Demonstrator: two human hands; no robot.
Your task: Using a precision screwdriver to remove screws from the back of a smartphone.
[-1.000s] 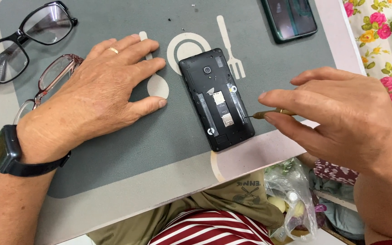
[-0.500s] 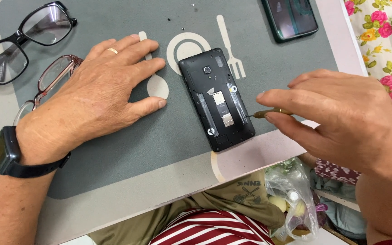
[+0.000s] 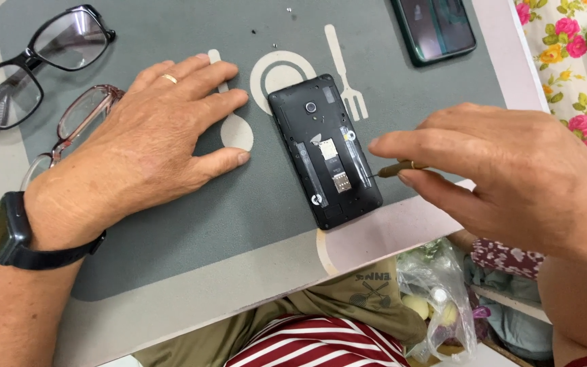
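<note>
hands: right hand (image 3: 511, 173) grips one screwdriver (image 3: 395, 168).

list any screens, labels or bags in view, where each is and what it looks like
Phone screen: top edge of the grey mat, dark glossy rectangle in a green case, face up.
Opened phone: mid-mat, black, back cover off, small white and metallic stickers inside; right hand holds a thin tool at its side.
Plastic bag: below the table edge, clear, crumpled, pale round items inside.
</note>
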